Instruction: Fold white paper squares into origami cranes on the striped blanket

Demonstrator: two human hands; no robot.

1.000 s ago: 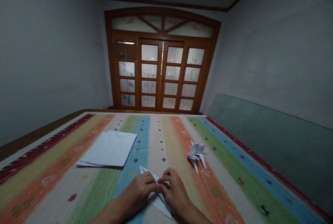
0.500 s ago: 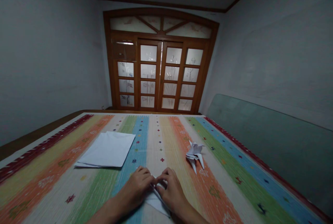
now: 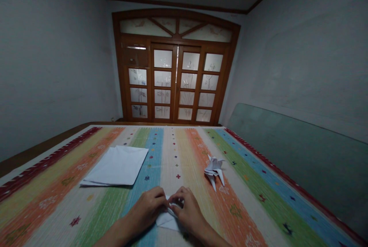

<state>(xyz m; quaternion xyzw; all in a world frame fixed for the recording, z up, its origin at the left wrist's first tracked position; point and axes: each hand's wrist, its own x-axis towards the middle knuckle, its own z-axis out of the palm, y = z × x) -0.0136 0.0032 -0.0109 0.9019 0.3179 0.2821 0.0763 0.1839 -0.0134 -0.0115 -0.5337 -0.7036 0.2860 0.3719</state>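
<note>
The left hand [image 3: 146,206] and right hand [image 3: 187,210] are together, their fingertips pinching a folded white paper piece [image 3: 167,220] between them, over the near part of a rainbow-striped woven mat [image 3: 51,155]. Ahead of the right hand, a white folded origami figure [image 3: 214,170] with pointed tips sits on the orange stripe. Farther left, a flat stack of square white paper [image 3: 116,166] lies across the mat's stripes, well apart from both hands.
</note>
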